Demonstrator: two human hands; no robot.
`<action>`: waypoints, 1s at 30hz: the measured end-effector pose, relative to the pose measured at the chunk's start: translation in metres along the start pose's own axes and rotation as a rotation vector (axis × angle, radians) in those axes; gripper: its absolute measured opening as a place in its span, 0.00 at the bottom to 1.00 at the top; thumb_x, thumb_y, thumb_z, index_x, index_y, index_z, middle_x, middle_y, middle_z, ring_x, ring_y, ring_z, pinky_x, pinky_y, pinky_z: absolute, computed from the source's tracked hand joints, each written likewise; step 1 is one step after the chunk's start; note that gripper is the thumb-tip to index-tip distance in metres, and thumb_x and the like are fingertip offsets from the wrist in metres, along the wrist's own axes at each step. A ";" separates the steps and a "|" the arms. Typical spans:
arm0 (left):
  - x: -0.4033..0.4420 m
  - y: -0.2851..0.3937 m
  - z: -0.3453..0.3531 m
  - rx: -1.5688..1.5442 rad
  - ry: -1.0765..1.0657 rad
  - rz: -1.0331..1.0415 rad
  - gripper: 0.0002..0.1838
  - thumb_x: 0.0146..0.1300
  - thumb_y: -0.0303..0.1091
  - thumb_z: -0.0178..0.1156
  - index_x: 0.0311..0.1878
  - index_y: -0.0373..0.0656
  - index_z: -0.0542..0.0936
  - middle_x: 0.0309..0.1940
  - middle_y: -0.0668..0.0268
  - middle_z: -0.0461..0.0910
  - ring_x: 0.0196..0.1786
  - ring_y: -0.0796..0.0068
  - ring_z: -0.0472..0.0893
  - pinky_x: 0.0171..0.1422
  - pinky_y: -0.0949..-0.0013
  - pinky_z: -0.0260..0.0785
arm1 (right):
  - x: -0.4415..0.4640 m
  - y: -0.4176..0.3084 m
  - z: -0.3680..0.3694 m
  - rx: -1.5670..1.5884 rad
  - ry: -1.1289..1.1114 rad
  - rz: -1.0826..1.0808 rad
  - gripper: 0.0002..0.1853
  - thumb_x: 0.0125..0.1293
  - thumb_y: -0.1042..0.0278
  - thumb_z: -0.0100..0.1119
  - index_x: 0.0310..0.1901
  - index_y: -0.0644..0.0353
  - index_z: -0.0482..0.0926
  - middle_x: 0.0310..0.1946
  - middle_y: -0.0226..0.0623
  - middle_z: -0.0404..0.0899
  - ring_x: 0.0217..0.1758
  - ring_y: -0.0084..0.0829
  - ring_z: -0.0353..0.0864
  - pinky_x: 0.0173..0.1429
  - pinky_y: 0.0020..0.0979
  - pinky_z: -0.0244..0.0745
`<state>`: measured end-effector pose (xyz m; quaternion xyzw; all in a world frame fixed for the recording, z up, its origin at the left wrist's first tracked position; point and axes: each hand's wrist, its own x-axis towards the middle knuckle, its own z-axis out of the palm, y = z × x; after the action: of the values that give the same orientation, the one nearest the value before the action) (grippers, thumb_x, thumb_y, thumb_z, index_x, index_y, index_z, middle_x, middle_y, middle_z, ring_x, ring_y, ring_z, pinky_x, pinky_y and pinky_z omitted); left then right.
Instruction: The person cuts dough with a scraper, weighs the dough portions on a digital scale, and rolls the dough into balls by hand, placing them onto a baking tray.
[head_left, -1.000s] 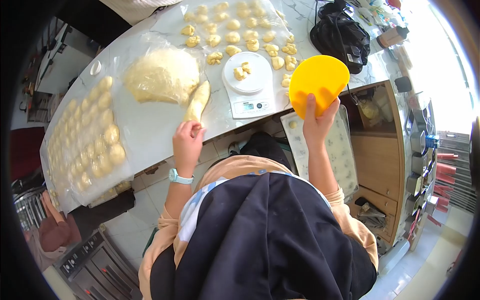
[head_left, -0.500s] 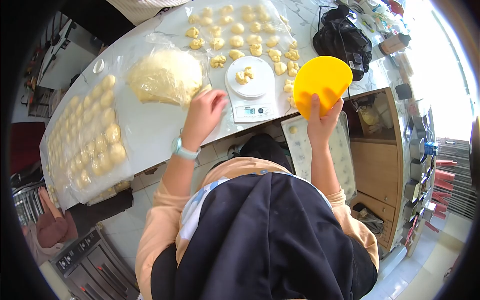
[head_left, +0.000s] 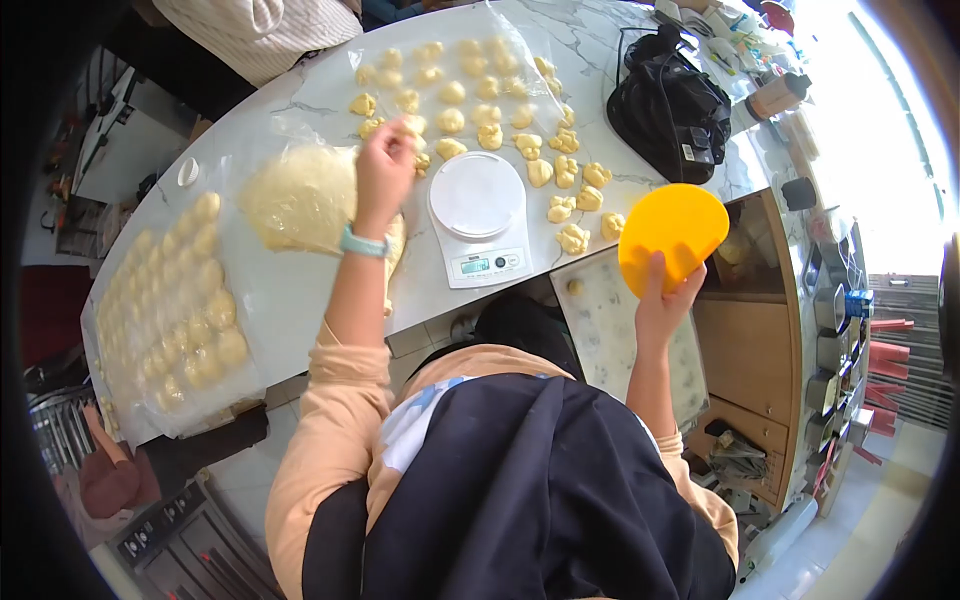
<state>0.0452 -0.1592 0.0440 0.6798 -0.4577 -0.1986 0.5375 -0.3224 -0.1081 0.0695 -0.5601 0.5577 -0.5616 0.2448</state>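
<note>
My left hand (head_left: 386, 172) is raised over the table beside the plastic-covered dough mass (head_left: 300, 200), its fingers closed on a dough piece (head_left: 411, 125). The white scale (head_left: 477, 195) carries nothing on its round plate. My right hand (head_left: 668, 300) grips a yellow scraper (head_left: 672, 235) just off the table's front edge. Beyond the scale, rows of dough pieces (head_left: 451, 121) lie partly under clear plastic. A strip of dough (head_left: 396, 245) shows next to my left forearm.
At the left, many dough balls (head_left: 185, 300) lie under plastic. A black bag (head_left: 670, 105) and a bottle (head_left: 778, 96) stand at the back right. Below the table edge is a tray (head_left: 640, 330). People are at the far side and lower left (head_left: 112, 480).
The dough has left the scale's plate. My left hand has moved up and away over the table, now with dough in its fingers. My right hand has come lower with the scraper.
</note>
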 end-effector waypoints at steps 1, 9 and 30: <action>0.028 -0.015 -0.010 0.002 0.072 0.051 0.16 0.65 0.30 0.56 0.55 0.39 0.79 0.37 0.58 0.84 0.37 0.70 0.83 0.43 0.68 0.75 | 0.002 0.003 -0.003 -0.049 0.006 0.012 0.19 0.71 0.66 0.57 0.57 0.62 0.65 0.50 0.36 0.72 0.54 0.27 0.73 0.58 0.28 0.70; 0.178 -0.130 -0.051 0.592 0.207 -0.039 0.20 0.63 0.29 0.52 0.58 0.49 0.79 0.48 0.54 0.82 0.49 0.53 0.81 0.55 0.58 0.73 | 0.011 0.012 0.006 -0.075 -0.035 0.042 0.22 0.69 0.61 0.60 0.57 0.65 0.66 0.47 0.41 0.75 0.51 0.31 0.76 0.55 0.31 0.72; -0.189 -0.017 -0.074 0.406 0.322 0.142 0.20 0.51 0.35 0.75 0.42 0.36 0.78 0.37 0.57 0.81 0.39 0.60 0.81 0.46 0.66 0.75 | -0.041 -0.084 0.170 0.036 -1.316 -0.307 0.24 0.65 0.68 0.55 0.60 0.61 0.62 0.27 0.52 0.80 0.30 0.55 0.81 0.33 0.46 0.75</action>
<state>0.0137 0.0399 0.0118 0.7627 -0.4432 0.0463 0.4687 -0.1297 -0.1093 0.0884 -0.8540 0.1970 -0.1409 0.4603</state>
